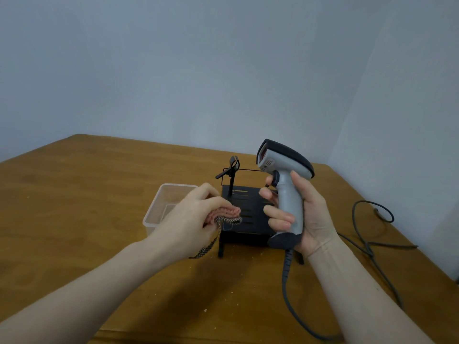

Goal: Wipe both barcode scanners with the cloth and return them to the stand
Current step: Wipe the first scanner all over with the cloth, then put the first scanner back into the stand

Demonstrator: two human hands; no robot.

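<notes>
Right hand (301,212) is wrapped around the grey handle of a barcode scanner (285,180), holding it upright in the air above the right part of the stand (244,214); head with the dark top cap tilts up and to the left, scan window facing left, index finger near the trigger. Scanner's cable (289,289) drops from the handle base, runs down toward the near edge of the table (82,194), and more grey cable lies looped on the tabletop at the right. Left hand (191,220) is closed on a bunched cloth (227,216), pink with a checked dark-and-light edge; a strip of it dangles below the hand. Cloth sits just left of the scanner handle, not touching it, over the near-left part of the stand. Stand is a low black slotted platform on short legs, mid-table, with a thin black post and clip (232,170) rising from its far-left corner. Only one scanner is visible. A clear plastic container (161,207) sits on the table just left of the stand, partly behind the left hand. Small light crumbs dot the near tabletop. Plain pale wall behind.
</notes>
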